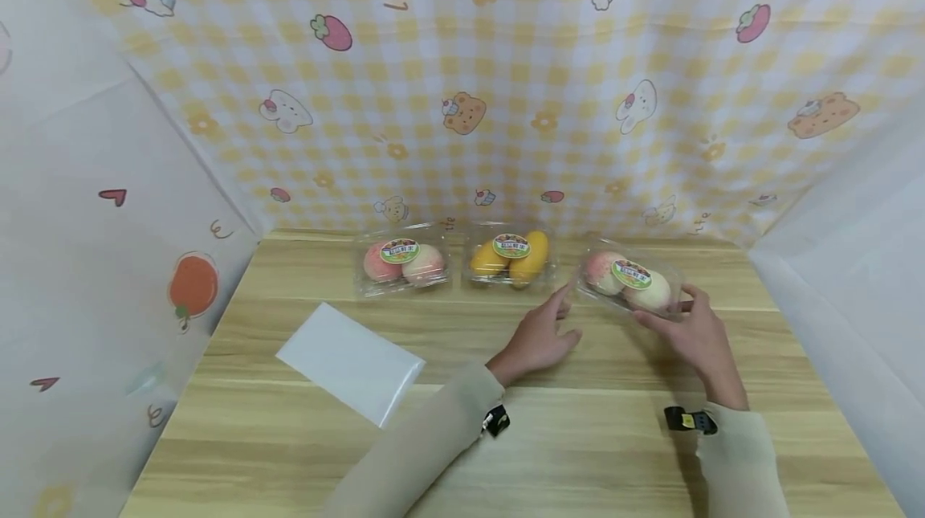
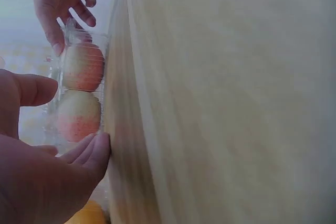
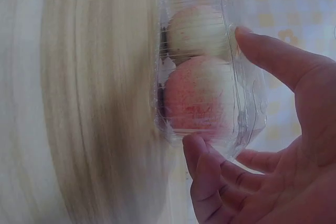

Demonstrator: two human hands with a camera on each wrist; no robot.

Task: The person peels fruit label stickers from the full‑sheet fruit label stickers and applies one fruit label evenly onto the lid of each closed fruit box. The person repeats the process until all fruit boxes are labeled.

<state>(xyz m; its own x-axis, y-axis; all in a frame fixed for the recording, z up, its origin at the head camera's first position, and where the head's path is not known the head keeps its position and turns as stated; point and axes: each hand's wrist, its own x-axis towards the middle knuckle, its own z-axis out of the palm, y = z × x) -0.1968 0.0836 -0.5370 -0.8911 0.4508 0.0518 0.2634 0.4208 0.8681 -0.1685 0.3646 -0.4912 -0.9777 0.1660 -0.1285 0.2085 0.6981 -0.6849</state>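
Note:
A clear plastic box stands at the back right of the table, tilted slightly askew. Inside lie two peaches, pink and cream, under a lid with an oval label. My right hand grips the box's right end, thumb at the near edge and fingers round the end. Just short of the left end, my left hand hovers with thumb apart from its fingers, fingertips close to the box's corner. The left wrist view shows the left fingers beside the lower peach, the thumb opposite.
Left of the hands, a similar box with two yellow mangoes stands by the back cloth. Beyond it is another clear box of peaches. A flat white packet lies at the table's left. Cloth walls enclose the table.

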